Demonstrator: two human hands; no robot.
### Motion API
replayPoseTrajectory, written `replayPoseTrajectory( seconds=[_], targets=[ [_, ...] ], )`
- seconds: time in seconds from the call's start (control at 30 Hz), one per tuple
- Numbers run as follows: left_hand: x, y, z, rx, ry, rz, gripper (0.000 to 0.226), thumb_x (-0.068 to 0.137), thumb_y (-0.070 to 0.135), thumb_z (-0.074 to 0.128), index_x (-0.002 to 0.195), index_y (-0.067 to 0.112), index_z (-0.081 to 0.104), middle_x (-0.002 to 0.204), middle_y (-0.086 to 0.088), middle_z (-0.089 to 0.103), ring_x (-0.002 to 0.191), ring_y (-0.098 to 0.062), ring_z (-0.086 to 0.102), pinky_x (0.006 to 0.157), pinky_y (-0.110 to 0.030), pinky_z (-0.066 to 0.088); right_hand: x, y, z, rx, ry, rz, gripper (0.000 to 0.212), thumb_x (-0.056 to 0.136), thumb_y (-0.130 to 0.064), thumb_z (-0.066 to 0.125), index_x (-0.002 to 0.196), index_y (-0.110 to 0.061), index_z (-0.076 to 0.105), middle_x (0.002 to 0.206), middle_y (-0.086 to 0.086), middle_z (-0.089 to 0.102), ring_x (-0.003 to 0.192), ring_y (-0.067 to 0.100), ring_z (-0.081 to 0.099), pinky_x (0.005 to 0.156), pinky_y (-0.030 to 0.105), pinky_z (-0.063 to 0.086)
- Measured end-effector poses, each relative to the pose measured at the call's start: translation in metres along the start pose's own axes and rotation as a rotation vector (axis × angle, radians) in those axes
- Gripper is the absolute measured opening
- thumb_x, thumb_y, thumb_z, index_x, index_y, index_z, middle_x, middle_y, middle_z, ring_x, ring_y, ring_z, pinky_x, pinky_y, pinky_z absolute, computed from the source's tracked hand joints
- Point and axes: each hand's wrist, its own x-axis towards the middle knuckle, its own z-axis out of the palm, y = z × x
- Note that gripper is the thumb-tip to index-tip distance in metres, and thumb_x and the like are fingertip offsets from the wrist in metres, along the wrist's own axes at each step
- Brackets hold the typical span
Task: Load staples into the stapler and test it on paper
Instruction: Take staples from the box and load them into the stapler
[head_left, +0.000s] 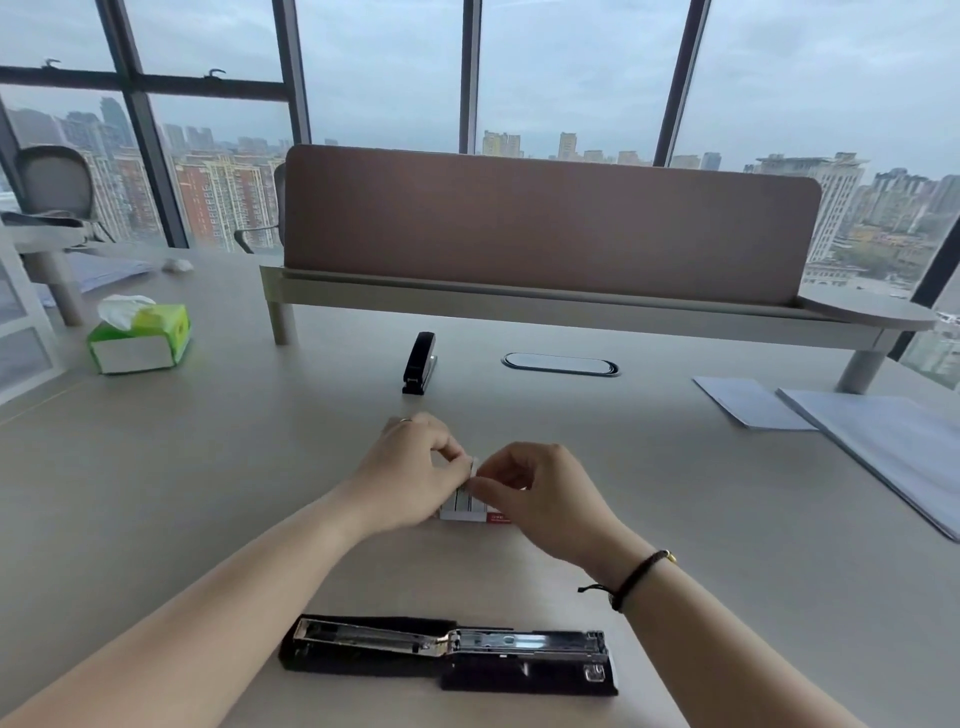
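A black stapler (452, 657) lies flipped fully open near the desk's front edge, its metal staple channel facing up. Beyond it sits a small white-and-red staple box (470, 512) with rows of staples showing inside. My left hand (410, 473) holds the box from the left side with curled fingers. My right hand (540, 493) pinches a small whitish piece, a flap or a staple strip, at the box's top; I cannot tell which. Sheets of white paper (883, 447) lie at the right.
A second, closed black stapler (420, 364) stands farther back at the centre. A green tissue box (139, 338) is at the left. A raised shelf with a brown divider panel (545, 234) spans the back, with an oval cable port (560, 364) below it.
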Motion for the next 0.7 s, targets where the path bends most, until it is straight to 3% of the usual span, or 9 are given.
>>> replayPoseTrajectory(
  seconds=[0.07,0.2,0.3,0.4,0.47,0.53,0.6,0.7],
  targets=[
    [-0.003,0.007,-0.002,-0.055,0.052,0.057,0.031,0.090,0.027,0.067,0.061,0.036,0.060,0.101,0.013,0.059,0.109,-0.014,0.048,0.086,-0.026,0.034,-0.003,-0.005,-0.002,0.164,-0.004,0.043,0.013,0.081,-0.024,0.079,0.074,-0.016,0.071,0.064,-0.003,0.070,0.050,0.003,0.056,0.052,0.019,0.045],
    [-0.012,0.021,-0.007,-0.139,0.123,0.131,0.024,0.091,0.025,0.065,0.070,0.036,0.064,0.103,0.011,0.060,0.098,-0.010,0.048,0.079,-0.024,0.034,-0.012,-0.015,-0.013,0.574,-0.008,0.149,0.009,0.080,-0.005,0.078,0.084,-0.001,0.071,0.075,0.012,0.068,0.068,0.018,0.064,0.068,0.028,0.053],
    [-0.021,0.030,-0.006,-0.193,0.122,0.180,0.020,0.091,0.024,0.065,0.073,0.032,0.068,0.100,0.013,0.059,0.087,-0.002,0.051,0.071,-0.020,0.036,-0.026,-0.021,-0.021,0.713,-0.014,0.161,0.010,0.079,0.002,0.075,0.083,-0.002,0.067,0.079,0.018,0.063,0.064,0.019,0.063,0.065,0.025,0.055],
    [-0.034,0.039,-0.006,-0.215,0.090,0.212,0.017,0.091,0.023,0.066,0.075,0.029,0.069,0.099,0.013,0.060,0.075,-0.005,0.053,0.067,-0.020,0.040,-0.041,-0.023,-0.029,0.700,0.001,0.127,0.012,0.079,0.004,0.075,0.081,-0.004,0.067,0.076,0.017,0.062,0.061,0.020,0.059,0.065,0.025,0.055],
    [-0.042,0.043,-0.007,-0.247,0.058,0.217,0.010,0.089,0.026,0.068,0.079,0.027,0.071,0.096,0.010,0.065,0.066,-0.017,0.056,0.064,-0.025,0.046,-0.052,-0.021,-0.036,0.619,0.010,0.074,0.011,0.079,0.005,0.075,0.079,-0.004,0.068,0.071,0.013,0.063,0.061,0.020,0.057,0.065,0.027,0.051],
    [-0.051,0.047,-0.008,-0.317,-0.005,0.212,0.007,0.082,0.035,0.069,0.084,0.029,0.072,0.085,0.008,0.067,0.057,-0.015,0.054,0.060,-0.024,0.046,-0.062,-0.016,-0.042,0.499,-0.002,0.029,0.008,0.079,0.004,0.076,0.079,-0.001,0.070,0.070,0.011,0.065,0.064,0.020,0.057,0.066,0.030,0.048],
    [-0.060,0.047,-0.006,-0.361,-0.092,0.250,0.017,0.077,0.040,0.070,0.089,0.028,0.073,0.084,0.004,0.070,0.062,-0.009,0.056,0.065,-0.026,0.050,-0.073,-0.012,-0.046,0.383,-0.012,0.009,0.008,0.077,0.002,0.078,0.077,0.000,0.071,0.070,0.008,0.068,0.066,0.017,0.060,0.066,0.027,0.048],
    [-0.072,0.045,0.000,-0.329,-0.171,0.310,0.021,0.076,0.043,0.077,0.091,0.030,0.073,0.086,0.007,0.073,0.077,-0.012,0.066,0.076,-0.034,0.056,-0.086,-0.008,-0.048,0.218,-0.029,-0.049,0.008,0.074,-0.002,0.080,0.075,-0.006,0.073,0.071,0.013,0.074,0.064,0.011,0.064,0.066,0.023,0.054]
  ],
)
